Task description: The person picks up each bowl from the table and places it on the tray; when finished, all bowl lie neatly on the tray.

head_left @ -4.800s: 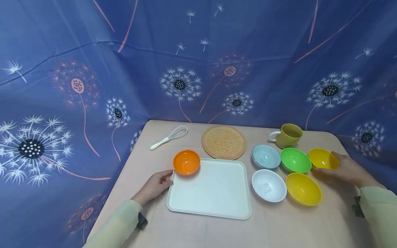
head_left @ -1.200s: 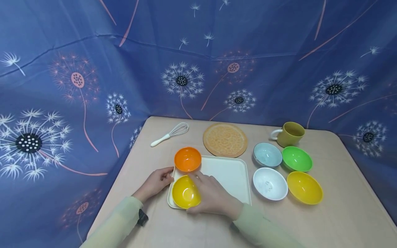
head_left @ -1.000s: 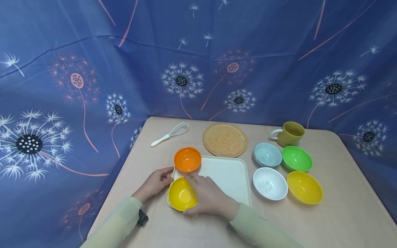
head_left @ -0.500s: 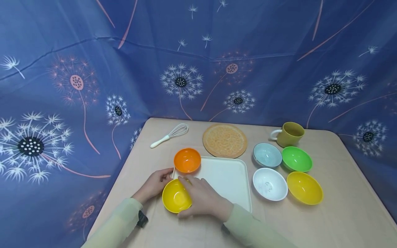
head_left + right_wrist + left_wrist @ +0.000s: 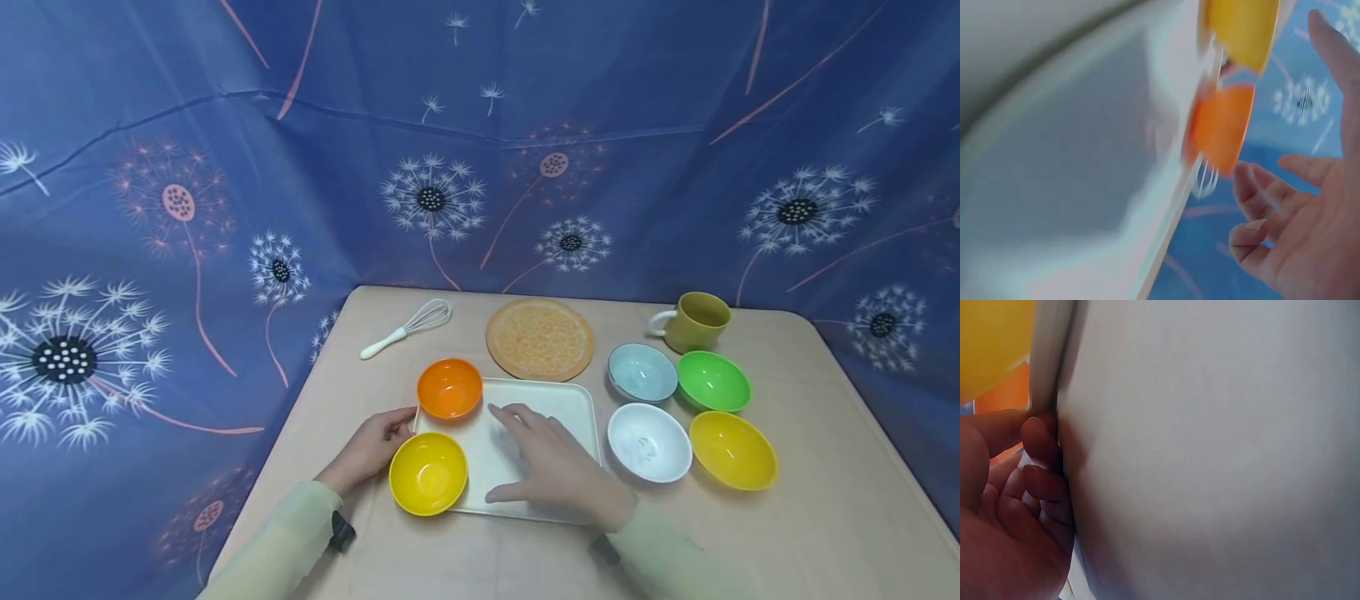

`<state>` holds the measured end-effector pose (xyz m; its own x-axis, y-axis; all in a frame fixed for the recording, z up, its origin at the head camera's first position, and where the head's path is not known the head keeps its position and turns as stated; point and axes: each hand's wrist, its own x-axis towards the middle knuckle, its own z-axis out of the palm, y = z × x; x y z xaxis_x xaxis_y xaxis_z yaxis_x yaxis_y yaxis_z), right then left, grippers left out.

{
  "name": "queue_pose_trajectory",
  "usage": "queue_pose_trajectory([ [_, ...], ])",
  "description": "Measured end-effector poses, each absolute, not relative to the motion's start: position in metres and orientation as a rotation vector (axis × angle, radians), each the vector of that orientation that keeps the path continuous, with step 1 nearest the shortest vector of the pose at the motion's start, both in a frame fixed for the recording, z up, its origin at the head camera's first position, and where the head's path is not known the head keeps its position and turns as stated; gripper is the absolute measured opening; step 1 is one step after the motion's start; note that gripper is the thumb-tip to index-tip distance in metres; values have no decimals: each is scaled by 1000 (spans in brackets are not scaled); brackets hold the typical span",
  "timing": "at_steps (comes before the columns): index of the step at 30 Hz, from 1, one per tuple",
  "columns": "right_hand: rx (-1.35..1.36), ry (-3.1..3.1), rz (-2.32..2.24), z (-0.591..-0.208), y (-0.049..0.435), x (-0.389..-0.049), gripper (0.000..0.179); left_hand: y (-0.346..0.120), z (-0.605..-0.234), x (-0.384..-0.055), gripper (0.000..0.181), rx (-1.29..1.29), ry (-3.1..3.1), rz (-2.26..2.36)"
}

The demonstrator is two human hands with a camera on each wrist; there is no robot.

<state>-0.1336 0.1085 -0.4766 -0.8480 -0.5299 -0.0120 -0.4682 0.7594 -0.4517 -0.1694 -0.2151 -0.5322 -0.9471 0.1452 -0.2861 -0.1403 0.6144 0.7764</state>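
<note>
My left hand (image 5: 375, 450) is at the left edge of the white rectangular tray (image 5: 517, 450). In the left wrist view, its curled fingers (image 5: 1041, 444) pinch the tray's rim. A yellow bowl (image 5: 428, 473) sits over the tray's front left corner, overhanging the edge beside that hand. Behind it an orange bowl (image 5: 450, 389) stands on the back left corner. Over the middle of the tray is my right hand (image 5: 555, 458), thumb and fingers spread with nothing between them. The right wrist view shows its palm (image 5: 1310, 231) and both bowls blurred.
On the right stand a light blue bowl (image 5: 642, 372), a green bowl (image 5: 713, 381), a white bowl (image 5: 649, 443) and a larger yellow bowl (image 5: 733, 451). Toward the back lie a whisk (image 5: 407, 328), a round pizza-like disc (image 5: 540, 340) and a mustard mug (image 5: 696, 322).
The right hand brought the smaller yellow bowl from the far right to the tray, shifted it left to the front corner, then let go and drew back right. The left hand stayed.
</note>
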Motion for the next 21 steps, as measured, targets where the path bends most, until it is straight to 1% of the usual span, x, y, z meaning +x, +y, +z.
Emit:
queue_pose_trajectory([
  [4,-780,2942,-696,-471,158,-136,115,-214,-532,-170,52,-7,2511,1255],
  [7,-731,3027,-699,-464,198,-136,116,-214,-533,-170,53,-13,2503,1262],
  [13,-454,3146,-639,-456,278,-129,119,-214,-535,-169,53,-9,2510,1274],
  [17,-284,3203,-578,-463,327,-121,123,-214,-535,-169,52,5,2511,1283],
  [21,-111,3199,-561,-476,366,-113,127,-214,-535,-169,52,34,2511,1291],
])
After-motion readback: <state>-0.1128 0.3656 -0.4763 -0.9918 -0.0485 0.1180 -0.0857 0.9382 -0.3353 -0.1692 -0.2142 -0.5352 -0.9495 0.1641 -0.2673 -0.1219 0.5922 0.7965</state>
